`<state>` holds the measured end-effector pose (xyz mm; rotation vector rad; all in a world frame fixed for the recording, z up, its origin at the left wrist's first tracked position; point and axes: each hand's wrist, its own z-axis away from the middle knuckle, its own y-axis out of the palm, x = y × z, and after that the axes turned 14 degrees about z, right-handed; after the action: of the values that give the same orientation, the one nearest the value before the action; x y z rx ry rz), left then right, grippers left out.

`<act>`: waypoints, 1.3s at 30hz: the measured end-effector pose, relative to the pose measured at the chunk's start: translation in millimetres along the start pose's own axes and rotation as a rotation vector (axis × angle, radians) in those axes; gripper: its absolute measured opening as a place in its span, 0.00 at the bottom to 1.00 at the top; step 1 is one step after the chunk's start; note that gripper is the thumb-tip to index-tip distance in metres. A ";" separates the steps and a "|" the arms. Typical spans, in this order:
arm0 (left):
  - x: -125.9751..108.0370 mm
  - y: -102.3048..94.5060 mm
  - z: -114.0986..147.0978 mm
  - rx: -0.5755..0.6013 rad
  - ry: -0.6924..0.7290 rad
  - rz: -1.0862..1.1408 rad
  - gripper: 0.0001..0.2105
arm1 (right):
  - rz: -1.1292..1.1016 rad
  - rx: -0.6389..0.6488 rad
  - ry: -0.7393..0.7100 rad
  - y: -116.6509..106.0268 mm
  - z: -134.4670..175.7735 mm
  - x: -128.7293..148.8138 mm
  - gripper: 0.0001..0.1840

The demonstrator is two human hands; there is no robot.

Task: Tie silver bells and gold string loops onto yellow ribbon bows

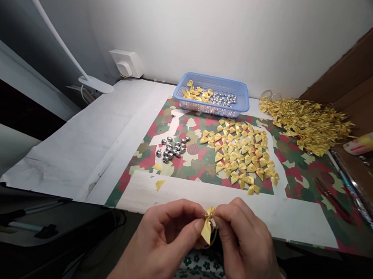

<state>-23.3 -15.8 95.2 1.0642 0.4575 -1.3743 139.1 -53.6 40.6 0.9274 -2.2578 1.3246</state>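
Note:
Just off the table's front edge, my left hand [168, 236] and my right hand [246, 236] hold a yellow ribbon bow [207, 233] between them. The left thumb and forefinger pinch one side of the bow near its middle. On the other side, the right thumb and fingertips are closed at its knot, where thin gold cord shows. A loop of that cord hangs below; a small pale shiny part beside it is too small to make out. Beyond the hands, many yellow bows [237, 155] lie spread in rows, and left of them is a cluster of silver jingle bells [171, 150].
A blue basket [211, 110] against the wall holds more bows and bells. At the right lies a heap of gold-corded bows [310, 122], near a bottle [366, 142] and dark tweezers [335, 200]. Yellow ribbon scraps [159, 184] lie on the camouflage-patterned sheet. A white lamp [96, 84] stands at left.

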 end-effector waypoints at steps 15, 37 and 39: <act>6.3 -12.4 -7.8 0.050 -0.058 0.111 0.07 | 0.223 -0.014 -0.150 -3.8 1.6 3.0 0.06; 10.5 -12.4 -10.7 0.097 -0.177 0.352 0.10 | 0.220 -0.051 -0.101 -5.9 4.7 10.0 0.07; 10.7 -12.2 -10.7 0.100 -0.184 0.357 0.10 | 0.222 -0.047 -0.103 -5.6 3.3 10.7 0.07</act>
<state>-29.1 -11.3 77.2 1.0314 0.0580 -1.1702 135.3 -62.3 48.9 0.7633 -2.5206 1.3346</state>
